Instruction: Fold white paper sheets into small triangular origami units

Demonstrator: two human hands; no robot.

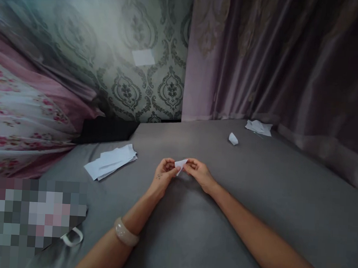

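Note:
Between my two hands is a small piece of white folded paper [180, 165], narrowing to a point at its lower end. My left hand [165, 173] pinches its left side with thumb and fingers. From the other side, my right hand [198, 171] grips the upper right corner. Both hands are just above the grey sheet [173, 230]. To the left lies a loose stack of white paper strips [112, 161]. A small folded white paper piece [233, 139] stands apart on the sheet, farther back on the right.
More white papers [258, 127] lie at the back right near the purple curtain [231, 72]. A black cloth [108, 130] is at the back left, beside a floral curtain [22, 112]. A white loop [73, 238] and a blurred-out patch are at the lower left.

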